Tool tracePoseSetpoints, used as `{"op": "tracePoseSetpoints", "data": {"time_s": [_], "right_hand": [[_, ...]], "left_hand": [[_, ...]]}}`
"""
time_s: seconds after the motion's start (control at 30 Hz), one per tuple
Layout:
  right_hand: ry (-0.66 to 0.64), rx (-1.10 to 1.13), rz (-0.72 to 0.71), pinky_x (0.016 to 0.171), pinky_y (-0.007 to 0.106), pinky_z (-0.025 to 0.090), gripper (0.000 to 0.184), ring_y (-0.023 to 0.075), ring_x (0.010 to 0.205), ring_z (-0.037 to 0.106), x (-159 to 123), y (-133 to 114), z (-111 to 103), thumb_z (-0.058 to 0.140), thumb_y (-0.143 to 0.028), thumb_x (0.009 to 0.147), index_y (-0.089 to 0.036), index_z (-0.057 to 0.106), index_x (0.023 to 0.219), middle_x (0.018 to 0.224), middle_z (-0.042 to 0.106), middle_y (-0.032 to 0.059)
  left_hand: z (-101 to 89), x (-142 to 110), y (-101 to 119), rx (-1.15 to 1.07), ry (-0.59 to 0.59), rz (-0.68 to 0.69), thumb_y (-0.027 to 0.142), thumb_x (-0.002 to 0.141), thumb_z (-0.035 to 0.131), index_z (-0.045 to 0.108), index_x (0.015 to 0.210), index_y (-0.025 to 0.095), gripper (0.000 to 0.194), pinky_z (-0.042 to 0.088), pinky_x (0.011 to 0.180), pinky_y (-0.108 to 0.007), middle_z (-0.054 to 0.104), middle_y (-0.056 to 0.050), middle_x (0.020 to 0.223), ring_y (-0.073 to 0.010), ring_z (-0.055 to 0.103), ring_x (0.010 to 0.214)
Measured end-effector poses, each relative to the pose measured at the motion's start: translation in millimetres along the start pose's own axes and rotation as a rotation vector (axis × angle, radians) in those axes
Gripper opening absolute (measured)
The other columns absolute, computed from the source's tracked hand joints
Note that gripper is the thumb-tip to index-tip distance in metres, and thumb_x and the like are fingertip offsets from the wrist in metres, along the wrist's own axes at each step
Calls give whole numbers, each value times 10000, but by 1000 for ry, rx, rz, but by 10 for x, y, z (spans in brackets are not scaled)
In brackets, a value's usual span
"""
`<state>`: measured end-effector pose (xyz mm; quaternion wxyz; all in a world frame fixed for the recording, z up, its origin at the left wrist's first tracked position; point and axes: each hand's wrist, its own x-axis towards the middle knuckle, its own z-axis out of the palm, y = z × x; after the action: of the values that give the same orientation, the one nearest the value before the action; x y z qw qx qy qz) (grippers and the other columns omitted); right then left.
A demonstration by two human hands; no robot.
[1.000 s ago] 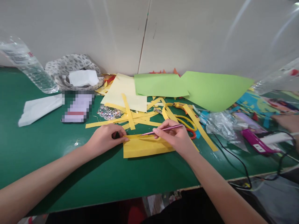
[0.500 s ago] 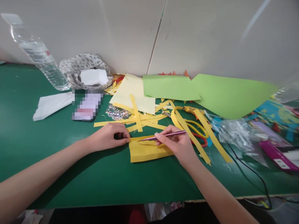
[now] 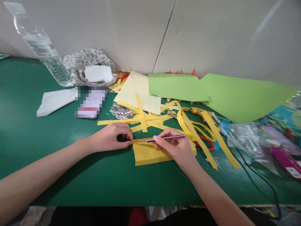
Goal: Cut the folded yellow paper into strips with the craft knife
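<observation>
A piece of yellow paper (image 3: 150,155) with fold creases lies on the green table in front of me. My left hand (image 3: 115,137) pinches its upper left corner between thumb and fingers. In my right hand (image 3: 175,144) is a slim pink pen (image 3: 169,137), its tip pointing left at the paper's top edge near the left corner. The right hand rests over the paper's right part and hides some of it. Just beyond lie loose yellow paper strips (image 3: 150,117) and scissors with yellow and red handles (image 3: 205,130).
Behind stand a water bottle (image 3: 47,53) and a spotted cloth pouch (image 3: 90,62). A blurred-out phone (image 3: 92,102) and white tissue (image 3: 56,101) lie left. Green sheets (image 3: 240,97), a pale yellow sheet (image 3: 138,94) and gems (image 3: 121,110) lie beyond. Rightward are plastic wrap (image 3: 246,138) and a black cable (image 3: 261,179).
The view has shifted slightly, so most things sit farther right. The pen's tip has come closer to the paper's left corner and my left fingers. Both hands keep their grips.
</observation>
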<state>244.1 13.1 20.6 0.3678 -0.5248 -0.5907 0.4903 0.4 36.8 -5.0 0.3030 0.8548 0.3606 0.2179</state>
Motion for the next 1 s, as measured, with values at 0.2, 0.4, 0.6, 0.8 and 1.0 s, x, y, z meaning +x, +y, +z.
{"op": "tracePoseSetpoints", "data": {"time_s": [0.2,0.4,0.6,0.8,1.0], "right_hand": [[-12,-43,-28,590,291,514,218,149,595,631,18,-1,32,726,-385,740,-208,611,688,620,652,2],[-15,-51,-14,587,293,485,207,145,594,612,38,-4,35,724,-367,736,-205,606,685,623,647,1],[-77,-100,-54,587,298,480,186,160,637,612,109,-56,-18,729,-356,717,-209,629,663,653,646,9],[-145,-50,-22,641,318,508,150,170,667,644,153,-61,-4,708,-342,723,-205,652,701,691,675,21],[-180,-61,55,662,321,518,183,188,726,672,134,-26,73,719,-366,718,-197,649,728,730,697,31]], "left_hand": [[-11,3,-4,-4,-21,-2,208,835,585,668,840,176,90,474,694,-246,648,-25,857,-125,596,762],[-21,-1,-4,5,-40,-1,201,843,574,668,846,177,97,470,708,-251,639,-30,864,-130,592,773],[-41,6,25,23,-56,15,213,858,565,671,842,176,114,471,710,-251,641,-31,854,-132,591,768],[-44,9,20,27,-66,-1,196,846,567,676,843,180,110,469,703,-233,642,-26,853,-126,594,755],[-24,9,8,19,-45,12,216,859,560,670,851,182,115,462,696,-233,649,-28,853,-128,598,763]]}}
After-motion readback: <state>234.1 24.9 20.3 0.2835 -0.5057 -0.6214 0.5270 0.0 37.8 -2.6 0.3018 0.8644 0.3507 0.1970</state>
